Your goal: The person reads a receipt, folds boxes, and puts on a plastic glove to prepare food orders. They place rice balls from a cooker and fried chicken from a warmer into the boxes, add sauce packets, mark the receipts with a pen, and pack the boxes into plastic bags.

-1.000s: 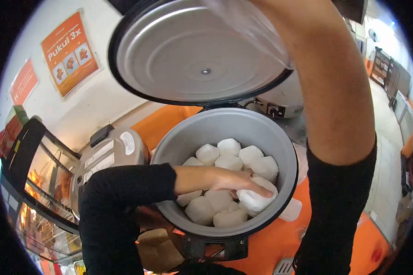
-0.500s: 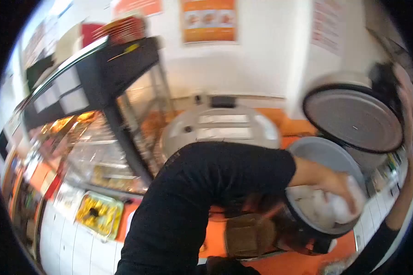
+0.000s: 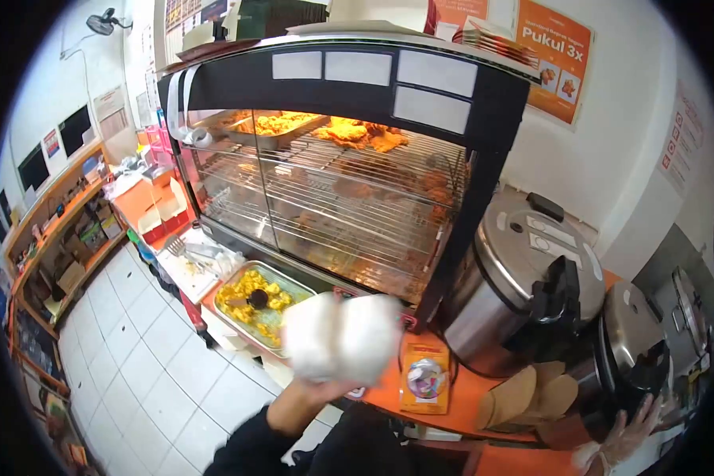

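Note:
My left hand (image 3: pixel 316 394) is closed around two rounded white wrapped packets (image 3: pixel 341 337), blurred by motion, held up before the warming cabinet. What is inside the packets I cannot see. At the lower right my right hand (image 3: pixel 631 432), in a clear plastic glove, lies with fingers spread against the front of the smaller rice cooker (image 3: pixel 631 313). The lid of that cooker is down. Behind the packets, a metal tray (image 3: pixel 242 321) contains yellow pieces of food and a dark round object.
A glass warming cabinet (image 3: pixel 349 214) with fried food stands on the orange counter. Right of it is a large steel rice cooker (image 3: pixel 492 293). Brown paper pieces (image 3: pixel 523 397) and an orange packet (image 3: pixel 424 377) lie in front. Tongs (image 3: pixel 186 252) rest at the left.
My left hand has come out of the open rice cooker and moved left with the white packets. My right hand has come down from the raised lid, now shut. The view has turned left.

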Action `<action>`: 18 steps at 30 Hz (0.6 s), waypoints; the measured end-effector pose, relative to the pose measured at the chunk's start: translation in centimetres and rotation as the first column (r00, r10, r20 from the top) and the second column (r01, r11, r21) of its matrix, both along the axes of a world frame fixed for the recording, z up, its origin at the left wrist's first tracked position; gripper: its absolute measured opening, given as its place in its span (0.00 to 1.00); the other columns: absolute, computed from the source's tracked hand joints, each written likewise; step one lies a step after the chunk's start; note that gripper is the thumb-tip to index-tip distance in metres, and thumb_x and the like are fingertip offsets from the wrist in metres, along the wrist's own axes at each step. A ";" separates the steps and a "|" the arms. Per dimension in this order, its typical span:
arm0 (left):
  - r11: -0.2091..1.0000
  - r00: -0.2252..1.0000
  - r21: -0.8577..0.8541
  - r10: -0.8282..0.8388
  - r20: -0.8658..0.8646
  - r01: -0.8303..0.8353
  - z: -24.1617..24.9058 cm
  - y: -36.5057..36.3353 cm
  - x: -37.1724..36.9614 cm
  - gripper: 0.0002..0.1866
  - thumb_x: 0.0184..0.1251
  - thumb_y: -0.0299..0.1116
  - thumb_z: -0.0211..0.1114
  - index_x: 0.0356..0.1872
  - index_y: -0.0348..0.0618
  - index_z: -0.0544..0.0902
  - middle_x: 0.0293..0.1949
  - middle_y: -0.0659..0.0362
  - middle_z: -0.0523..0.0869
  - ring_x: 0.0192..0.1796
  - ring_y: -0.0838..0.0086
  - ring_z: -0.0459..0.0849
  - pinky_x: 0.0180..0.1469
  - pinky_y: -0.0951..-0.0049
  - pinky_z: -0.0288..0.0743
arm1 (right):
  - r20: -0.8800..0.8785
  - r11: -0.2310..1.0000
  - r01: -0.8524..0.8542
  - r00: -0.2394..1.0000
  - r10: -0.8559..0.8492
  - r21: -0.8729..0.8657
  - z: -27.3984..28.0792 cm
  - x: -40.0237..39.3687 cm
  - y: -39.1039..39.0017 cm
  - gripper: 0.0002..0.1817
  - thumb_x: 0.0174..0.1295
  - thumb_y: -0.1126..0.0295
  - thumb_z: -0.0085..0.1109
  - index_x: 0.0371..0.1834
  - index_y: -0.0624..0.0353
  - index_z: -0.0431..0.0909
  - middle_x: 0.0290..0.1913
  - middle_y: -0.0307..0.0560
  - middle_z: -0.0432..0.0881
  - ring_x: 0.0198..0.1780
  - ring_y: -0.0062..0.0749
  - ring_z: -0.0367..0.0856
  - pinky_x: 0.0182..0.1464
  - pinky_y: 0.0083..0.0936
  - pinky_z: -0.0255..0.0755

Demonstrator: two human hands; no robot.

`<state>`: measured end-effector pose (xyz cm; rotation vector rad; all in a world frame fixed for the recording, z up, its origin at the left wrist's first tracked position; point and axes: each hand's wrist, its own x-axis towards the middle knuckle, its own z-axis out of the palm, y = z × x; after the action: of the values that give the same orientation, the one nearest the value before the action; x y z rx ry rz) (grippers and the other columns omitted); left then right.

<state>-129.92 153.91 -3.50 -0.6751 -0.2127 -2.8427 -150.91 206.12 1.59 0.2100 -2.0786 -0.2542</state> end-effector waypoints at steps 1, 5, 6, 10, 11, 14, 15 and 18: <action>0.957 0.982 0.282 0.009 0.188 -0.063 -2.5 -1.3 4.1 0.41 0.57 0.63 0.56 0.67 0.51 0.61 0.64 0.47 0.64 0.62 0.49 0.67 0.57 0.30 0.62 | -0.080 0.997 -0.048 0.995 0.054 0.068 -0.5 1.0 -1.2 0.34 0.67 0.43 0.38 0.66 0.59 0.65 0.69 0.56 0.58 0.69 0.53 0.58 0.67 0.43 0.54; 0.883 0.887 0.169 0.394 0.243 -0.438 -5.4 -3.7 17.6 0.52 0.45 0.75 0.57 0.68 0.53 0.59 0.62 0.51 0.67 0.58 0.54 0.69 0.53 0.40 0.65 | -0.234 0.984 -0.127 0.967 0.095 -0.125 1.4 4.3 -7.1 0.27 0.67 0.58 0.50 0.65 0.59 0.65 0.66 0.58 0.63 0.65 0.53 0.64 0.63 0.42 0.62; 0.852 0.858 0.179 0.441 0.265 -0.493 -5.6 -4.0 20.1 0.56 0.41 0.79 0.54 0.69 0.53 0.57 0.62 0.52 0.67 0.57 0.54 0.69 0.52 0.45 0.67 | -0.252 0.963 -0.215 0.953 0.169 -0.165 2.1 5.0 -9.8 0.25 0.66 0.62 0.53 0.64 0.61 0.65 0.65 0.58 0.65 0.65 0.51 0.65 0.63 0.41 0.63; 0.761 0.776 0.196 0.552 0.306 -0.619 -6.7 -3.9 26.6 0.52 0.44 0.72 0.61 0.69 0.53 0.58 0.62 0.55 0.67 0.57 0.60 0.69 0.53 0.51 0.66 | -0.235 0.197 -0.678 0.490 0.839 -0.708 1.8 8.2 -28.5 0.21 0.61 0.79 0.53 0.59 0.70 0.68 0.59 0.55 0.72 0.61 0.39 0.71 0.63 0.30 0.64; 0.737 0.750 0.178 0.592 0.297 -0.652 -6.9 -4.2 27.2 0.49 0.46 0.66 0.66 0.69 0.54 0.60 0.63 0.56 0.66 0.59 0.62 0.68 0.55 0.51 0.65 | -0.082 0.192 -0.538 0.444 0.892 -0.821 1.9 8.8 -33.2 0.23 0.59 0.81 0.53 0.60 0.66 0.68 0.58 0.54 0.72 0.61 0.39 0.71 0.62 0.32 0.65; 0.729 0.758 0.227 0.576 0.307 -0.646 -7.6 -5.1 27.7 0.51 0.45 0.67 0.66 0.69 0.53 0.58 0.63 0.55 0.66 0.59 0.59 0.68 0.56 0.49 0.64 | 0.016 0.080 -0.233 0.263 0.965 -0.969 -0.5 7.5 -44.2 0.26 0.57 0.77 0.57 0.61 0.62 0.66 0.58 0.52 0.69 0.60 0.38 0.70 0.57 0.30 0.69; 0.721 0.749 0.229 0.576 0.327 -0.654 -7.6 -5.4 27.7 0.51 0.45 0.67 0.66 0.69 0.53 0.58 0.63 0.55 0.66 0.59 0.59 0.68 0.56 0.49 0.64 | 0.034 0.093 -0.220 0.257 0.966 -0.971 -1.7 6.2 -46.2 0.26 0.57 0.77 0.57 0.61 0.62 0.66 0.58 0.52 0.69 0.60 0.38 0.70 0.57 0.30 0.69; 0.737 0.749 0.196 0.565 0.346 -0.647 -7.7 -6.6 27.2 0.53 0.44 0.68 0.66 0.70 0.53 0.56 0.64 0.54 0.64 0.59 0.56 0.66 0.58 0.48 0.63 | -0.001 0.203 -0.375 0.476 0.879 -0.905 -4.1 3.6 -50.0 0.27 0.60 0.74 0.57 0.63 0.59 0.63 0.59 0.52 0.67 0.60 0.38 0.70 0.59 0.30 0.67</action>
<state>-102.70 147.30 -11.16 -0.1078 -0.0189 -2.2271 -147.30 156.09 -2.54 0.6513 -2.1380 1.5478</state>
